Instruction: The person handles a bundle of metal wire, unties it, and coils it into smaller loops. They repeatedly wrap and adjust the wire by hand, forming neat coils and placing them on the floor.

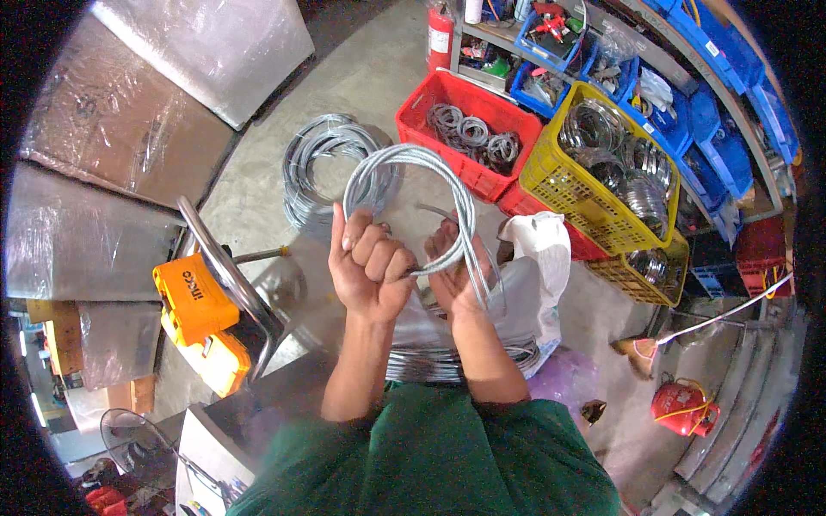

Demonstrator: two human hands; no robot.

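Note:
I hold a coil of grey steel wire rope (465, 206) up in front of me, its loop standing above my hands. My left hand (372, 262) is closed like a fist around the coil's lower left side. On the coil's lower right side is my right hand (456, 268), its fingers curled and partly hidden behind the strands. A loose rope end sticks out near the right fingertips, and more strands hang past that wrist. Beyond, on the floor, lie larger coils of similar wire rope (303, 176). Another stack of coiled rope (413, 365) lies below my forearms.
A red crate (413, 116) of small coils and a yellow crate (538, 172) of metal rings stand ahead right, before shelves with blue bins (688, 120). A white sack (546, 249) is right of my hands. Left are a yellow-orange tool case (196, 297), a bent metal tube (228, 279) and wrapped boxes (120, 129).

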